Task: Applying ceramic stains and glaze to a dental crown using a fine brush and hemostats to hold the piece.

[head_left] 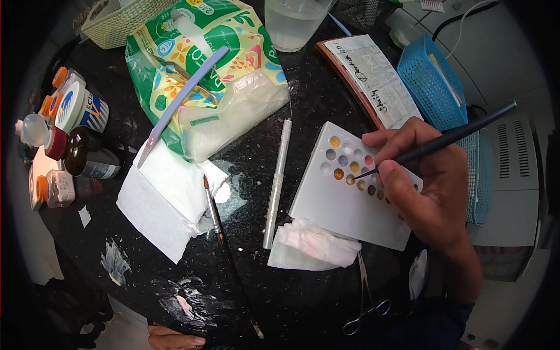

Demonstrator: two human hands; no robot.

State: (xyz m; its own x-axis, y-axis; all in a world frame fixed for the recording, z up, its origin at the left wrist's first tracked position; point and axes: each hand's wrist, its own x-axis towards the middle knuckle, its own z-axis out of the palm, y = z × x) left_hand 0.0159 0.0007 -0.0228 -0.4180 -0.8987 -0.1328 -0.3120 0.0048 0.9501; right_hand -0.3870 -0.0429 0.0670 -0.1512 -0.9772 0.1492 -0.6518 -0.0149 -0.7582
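Observation:
My right hand [429, 181] is closed in a pinch around a slim dark-handled brush [449, 139]. Its fine tip points down into the small wells of a white palette [350, 213], which hold yellow, brown, grey, blue and pink colours. My left hand [175, 338] shows only partly at the lower edge, beside the table's near side; its grip is hidden. A folded damp tissue [315, 244] lies against the palette's near edge. Left of the palette rests a silver knife-like handle [277, 184], and beyond that a second paintbrush [224, 239] with a brown tip on white paper [169, 198].
A green wipes package [233, 35] carries a lilac spatula [186, 87]. Bottles and jars [87, 151] crowd the left. Behind stand a cup of cloudy water [294, 26] and a notebook [373, 76]. Blue baskets [431, 81] are at right; scissor-handled forceps [364, 297] lie near me.

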